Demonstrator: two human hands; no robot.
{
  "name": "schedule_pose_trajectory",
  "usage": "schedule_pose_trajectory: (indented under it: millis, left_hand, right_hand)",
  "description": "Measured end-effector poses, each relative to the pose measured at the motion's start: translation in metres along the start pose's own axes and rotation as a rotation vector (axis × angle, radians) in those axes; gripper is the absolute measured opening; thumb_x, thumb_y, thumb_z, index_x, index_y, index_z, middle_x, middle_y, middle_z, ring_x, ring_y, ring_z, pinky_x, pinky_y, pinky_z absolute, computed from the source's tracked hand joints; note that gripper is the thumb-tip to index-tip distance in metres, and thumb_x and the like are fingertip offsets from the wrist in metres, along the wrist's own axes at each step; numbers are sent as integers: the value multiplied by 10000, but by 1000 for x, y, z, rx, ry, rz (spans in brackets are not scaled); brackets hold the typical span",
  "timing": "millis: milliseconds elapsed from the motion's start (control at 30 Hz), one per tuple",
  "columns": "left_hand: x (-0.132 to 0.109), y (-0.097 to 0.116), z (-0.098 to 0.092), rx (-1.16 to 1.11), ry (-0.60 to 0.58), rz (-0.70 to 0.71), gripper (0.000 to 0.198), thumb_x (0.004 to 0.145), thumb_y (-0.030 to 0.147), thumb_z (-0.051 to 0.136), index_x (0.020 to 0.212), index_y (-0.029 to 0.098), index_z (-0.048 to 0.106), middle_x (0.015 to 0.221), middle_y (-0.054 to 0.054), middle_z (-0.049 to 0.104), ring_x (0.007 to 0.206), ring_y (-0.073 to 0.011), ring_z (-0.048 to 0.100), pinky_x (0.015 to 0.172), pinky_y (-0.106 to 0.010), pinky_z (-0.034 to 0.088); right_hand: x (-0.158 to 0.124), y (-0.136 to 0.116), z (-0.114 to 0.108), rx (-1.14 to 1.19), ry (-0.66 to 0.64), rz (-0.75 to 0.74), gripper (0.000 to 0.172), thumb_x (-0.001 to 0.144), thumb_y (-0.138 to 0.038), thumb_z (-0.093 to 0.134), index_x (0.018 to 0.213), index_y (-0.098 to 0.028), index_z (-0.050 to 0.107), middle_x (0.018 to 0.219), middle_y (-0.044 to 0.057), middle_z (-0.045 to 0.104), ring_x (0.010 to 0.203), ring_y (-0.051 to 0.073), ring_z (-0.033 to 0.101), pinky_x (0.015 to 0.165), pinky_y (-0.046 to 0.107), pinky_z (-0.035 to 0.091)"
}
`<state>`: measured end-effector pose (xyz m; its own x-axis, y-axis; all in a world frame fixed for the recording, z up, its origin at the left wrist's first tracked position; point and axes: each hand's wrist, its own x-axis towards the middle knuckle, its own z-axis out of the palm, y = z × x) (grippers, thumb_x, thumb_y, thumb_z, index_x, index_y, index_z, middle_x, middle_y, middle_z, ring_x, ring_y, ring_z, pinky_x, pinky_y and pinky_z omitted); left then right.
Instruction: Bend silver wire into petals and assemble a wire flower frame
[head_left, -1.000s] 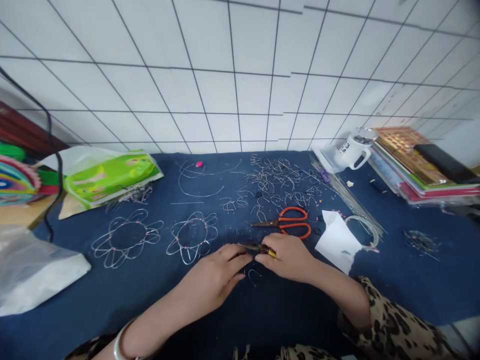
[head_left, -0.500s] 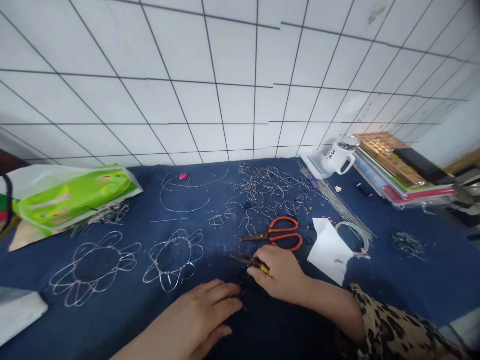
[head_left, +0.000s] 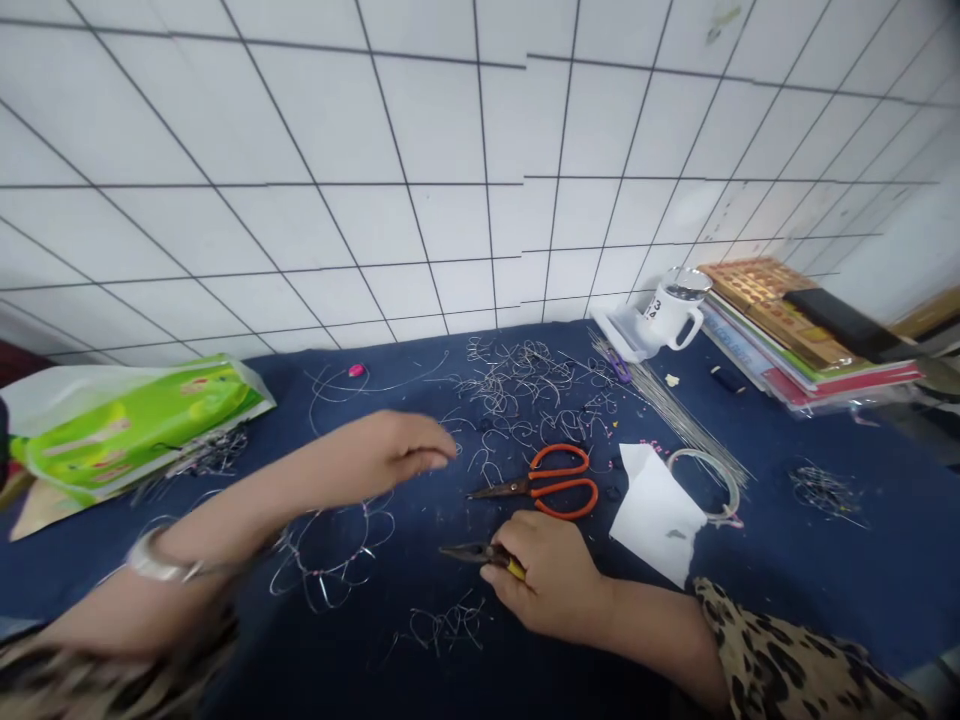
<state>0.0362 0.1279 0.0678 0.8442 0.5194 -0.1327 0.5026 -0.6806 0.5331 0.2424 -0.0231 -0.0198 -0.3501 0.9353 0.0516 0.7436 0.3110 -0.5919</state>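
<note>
My right hand [head_left: 551, 570] grips a pair of pliers [head_left: 469, 553] with yellow handles, its dark jaws pointing left. Up and to the left, my left hand [head_left: 409, 447] hovers by the edge of the bent wire pieces [head_left: 521, 375], its fingers drawn together; whatever is at the fingertips is too small to make out. Below the pliers lies a small group of curled wire pieces [head_left: 448, 625]. Orange-handled scissors [head_left: 559, 482] rest just above my right hand. Partly beneath my left arm, a flower-shaped wire ring with pink beads [head_left: 300, 560] lies on the blue cloth.
Long straight wires [head_left: 682, 415] and a coil [head_left: 731, 480] lie right, near a white paper [head_left: 652, 510]. Behind them stand a white mug [head_left: 671, 315] and stacked books [head_left: 795, 330]. A green packet [head_left: 142, 415] lies left; another wire pile [head_left: 825, 492] lies far right.
My left hand has risen from beside the pliers to the edge of the wire pieces, uncovering the small wire group below. My right hand keeps the pliers; the view has shifted slightly.
</note>
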Motion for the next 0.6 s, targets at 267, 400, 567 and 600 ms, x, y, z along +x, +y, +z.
schedule_pose_trajectory:
  millis: [267, 400, 567, 600]
  left_hand:
    - [137, -55, 20, -21, 192, -148, 175, 778, 270, 550, 877, 198, 675, 849, -33, 686, 734, -150, 607, 633, -248, 438]
    - [177, -62, 41, 30, 201, -140, 229, 731, 281, 600, 932, 192, 666, 878, -41, 677, 751, -166, 601, 627, -250, 433]
    - [189, -69, 50, 82, 151, -108, 110, 721, 259, 590, 762, 189, 665, 815, -32, 665, 708, -167, 583, 613, -254, 410]
    - [188, -70, 49, 88, 139, -106, 104, 721, 255, 585, 742, 186, 659, 800, -34, 663, 699, -168, 579, 608, -256, 405]
  right_hand:
    - [-2, 4, 0, 14, -21, -14, 202, 833, -399, 493, 828, -200, 532, 781, 11, 568, 708, 141, 518, 615, 247, 326]
    - [-2, 6, 0, -8, -28, -35, 206, 828, -406, 493, 809, -204, 522, 786, 10, 573, 709, 142, 517, 610, 250, 320]
    - [-2, 5, -1, -28, -39, -57, 197, 821, -400, 506, 805, -204, 527, 789, 9, 583, 729, 145, 522, 617, 252, 322]
    - [-1, 5, -1, -29, -41, -58, 200, 821, -403, 507, 807, -204, 529, 791, 9, 585, 731, 145, 523, 618, 252, 323]
